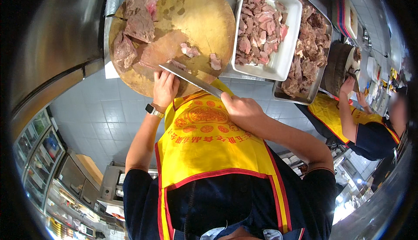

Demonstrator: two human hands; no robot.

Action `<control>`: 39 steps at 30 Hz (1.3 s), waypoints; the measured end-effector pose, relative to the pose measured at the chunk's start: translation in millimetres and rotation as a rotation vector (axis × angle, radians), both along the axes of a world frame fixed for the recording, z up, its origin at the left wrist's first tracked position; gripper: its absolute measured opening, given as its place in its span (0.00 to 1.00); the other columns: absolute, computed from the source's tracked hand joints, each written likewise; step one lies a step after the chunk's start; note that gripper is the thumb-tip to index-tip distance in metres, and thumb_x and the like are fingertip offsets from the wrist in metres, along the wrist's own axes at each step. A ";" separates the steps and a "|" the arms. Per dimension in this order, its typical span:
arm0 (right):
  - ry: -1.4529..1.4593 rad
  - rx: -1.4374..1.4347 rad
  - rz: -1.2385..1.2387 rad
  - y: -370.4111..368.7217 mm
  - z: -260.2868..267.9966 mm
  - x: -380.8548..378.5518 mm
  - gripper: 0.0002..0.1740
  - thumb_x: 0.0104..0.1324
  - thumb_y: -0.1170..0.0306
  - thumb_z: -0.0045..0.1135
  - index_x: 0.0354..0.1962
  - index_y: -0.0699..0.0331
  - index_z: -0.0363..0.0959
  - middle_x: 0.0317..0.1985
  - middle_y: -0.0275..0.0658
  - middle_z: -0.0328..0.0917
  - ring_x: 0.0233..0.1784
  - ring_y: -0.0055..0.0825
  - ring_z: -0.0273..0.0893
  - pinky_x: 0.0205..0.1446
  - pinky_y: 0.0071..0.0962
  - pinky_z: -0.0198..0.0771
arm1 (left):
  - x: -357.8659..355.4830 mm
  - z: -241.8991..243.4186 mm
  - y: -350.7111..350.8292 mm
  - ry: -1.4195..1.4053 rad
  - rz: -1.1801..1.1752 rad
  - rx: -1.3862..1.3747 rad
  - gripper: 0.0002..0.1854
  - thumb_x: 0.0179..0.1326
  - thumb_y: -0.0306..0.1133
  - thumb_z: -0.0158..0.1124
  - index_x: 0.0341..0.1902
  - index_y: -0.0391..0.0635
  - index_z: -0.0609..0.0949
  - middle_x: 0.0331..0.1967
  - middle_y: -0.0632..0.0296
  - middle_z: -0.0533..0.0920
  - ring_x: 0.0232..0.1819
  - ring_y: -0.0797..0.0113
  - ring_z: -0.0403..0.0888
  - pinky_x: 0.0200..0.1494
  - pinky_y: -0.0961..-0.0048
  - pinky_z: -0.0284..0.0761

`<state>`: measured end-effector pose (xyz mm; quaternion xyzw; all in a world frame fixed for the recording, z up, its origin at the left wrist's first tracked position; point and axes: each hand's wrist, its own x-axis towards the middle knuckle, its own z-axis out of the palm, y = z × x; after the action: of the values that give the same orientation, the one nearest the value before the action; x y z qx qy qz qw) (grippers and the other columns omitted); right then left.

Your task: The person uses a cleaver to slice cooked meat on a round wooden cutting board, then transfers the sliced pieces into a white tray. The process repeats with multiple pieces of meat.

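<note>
My right hand (243,111) grips a long-bladed knife (192,80), its blade slanting up and left over the near part of a round wooden chopping block (202,18). Beside the blade's far end, my left hand (166,85), with a watch on the wrist, bends its fingers down onto a piece of cooked meat (148,62), mostly hidden by the fingers and blade. A cut slice (179,66) lies just beyond the blade. Two small meat scraps, one pale (190,50) and one nearer the right rim (215,61), rest apart. Larger chunks (139,24) sit at the block's left.
Right of the block stands a white plastic tub (294,34) of cut meat. A metal tray (277,91) of bigger meat pieces adjoins it. Farther right, a co-worker's hand (347,85) is at another chopping block (336,67). A metal wall or cabinet (58,41) borders the left.
</note>
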<state>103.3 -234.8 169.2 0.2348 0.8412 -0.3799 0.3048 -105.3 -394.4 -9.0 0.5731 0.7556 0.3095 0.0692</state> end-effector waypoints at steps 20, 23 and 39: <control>0.114 0.029 -0.078 16.1 -59.4 -3.8 0.05 0.69 0.75 0.42 0.41 0.65 0.58 0.20 0.55 0.74 0.23 0.55 0.77 0.23 0.52 0.65 | 1.5 5.5 3.5 -0.102 0.056 0.099 0.17 0.52 0.19 0.64 0.47 0.45 0.79 0.48 0.57 0.77 0.52 0.49 0.72 0.55 0.55 0.69; 0.131 0.078 -0.089 11.2 -40.5 17.2 0.07 0.66 0.77 0.39 0.42 0.68 0.59 0.23 0.58 0.75 0.27 0.59 0.77 0.28 0.54 0.67 | 2.4 2.9 2.1 -0.018 0.063 0.116 0.18 0.52 0.19 0.65 0.47 0.46 0.79 0.48 0.58 0.77 0.51 0.50 0.71 0.55 0.56 0.69; 0.049 0.006 0.045 13.7 -31.8 -35.0 0.08 0.67 0.75 0.43 0.41 0.69 0.58 0.18 0.55 0.74 0.22 0.55 0.77 0.23 0.50 0.68 | -5.5 10.8 6.0 -0.101 0.030 0.040 0.20 0.49 0.21 0.64 0.49 0.42 0.78 0.49 0.58 0.78 0.52 0.53 0.72 0.57 0.61 0.69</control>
<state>68.3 -221.1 137.4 0.2074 0.8547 -0.3760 0.2915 -110.8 -388.4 1.8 0.5466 0.7534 0.3540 0.0912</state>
